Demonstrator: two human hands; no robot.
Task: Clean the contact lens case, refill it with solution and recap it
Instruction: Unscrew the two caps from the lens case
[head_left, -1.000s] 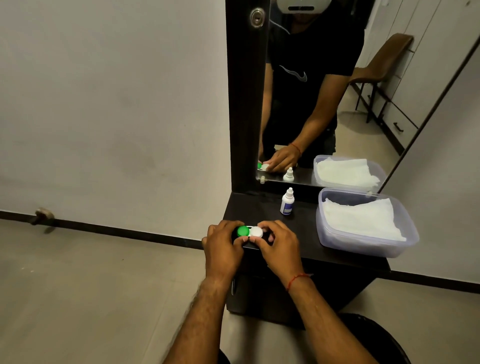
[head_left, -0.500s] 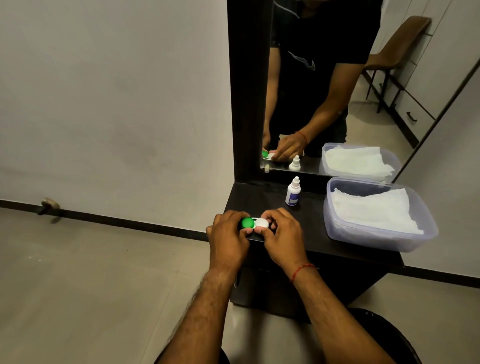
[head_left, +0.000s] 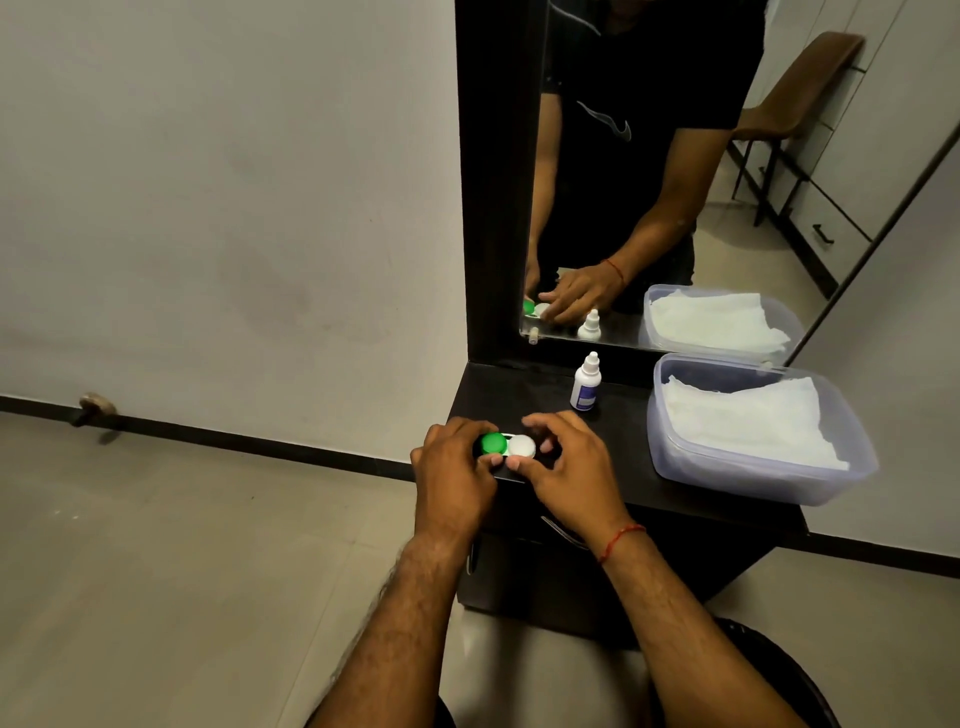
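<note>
A contact lens case (head_left: 507, 446) with one green cap and one white cap lies at the front left edge of the dark shelf (head_left: 628, 441). My left hand (head_left: 453, 473) grips the green-cap end, thumb under the cap. My right hand (head_left: 569, 470) curls around the white-cap end, thumb touching its near side, its other fingers lifted and spread just behind the cap. A small white solution bottle (head_left: 586, 383) with a blue label stands capped behind the case, near the mirror.
A clear plastic tub (head_left: 831, 480) lined with white paper towel (head_left: 748, 423) fills the shelf's right side. A tall mirror (head_left: 649, 171) in a dark frame rises behind the shelf. To the left are a bare wall and tiled floor.
The fingers of my right hand have lifted and spread off the white cap, so more of it shows. The camera view has tilted down a little. The case stays in place.
</note>
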